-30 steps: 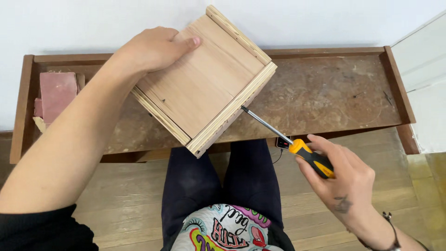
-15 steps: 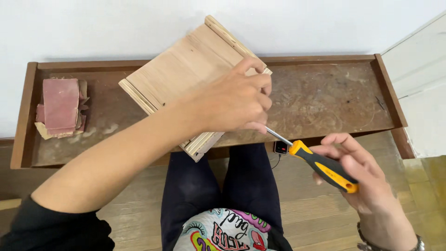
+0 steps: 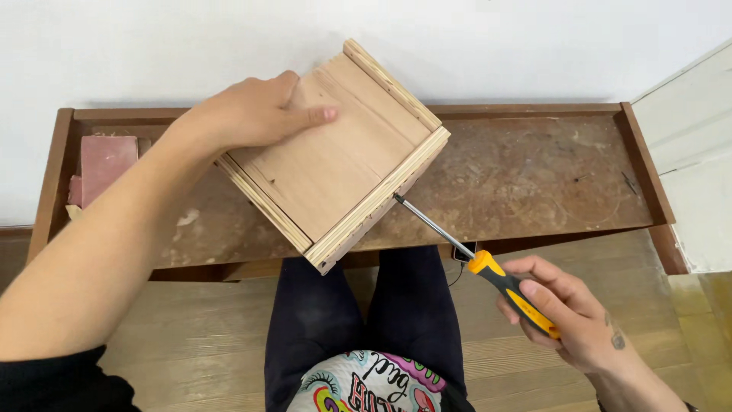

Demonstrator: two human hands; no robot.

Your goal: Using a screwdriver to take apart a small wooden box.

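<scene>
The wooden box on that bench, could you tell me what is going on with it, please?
A seated person steadies a wooden box on a worn brown bench with the left hand laid flat on its top. The right hand holds a screwdriver by its yellow and black handle, with the tip of the metal shaft at the box's side edge. A stack of pinkish sanding sheets lies at the bench's left end.

Pale matt wooden box (image 3: pixel 335 156); worn, stained wooden bench (image 3: pixel 526 172).

Bright, even daylight, soft shadows, sharp focus, slight wide-angle edge distortion.
</scene>
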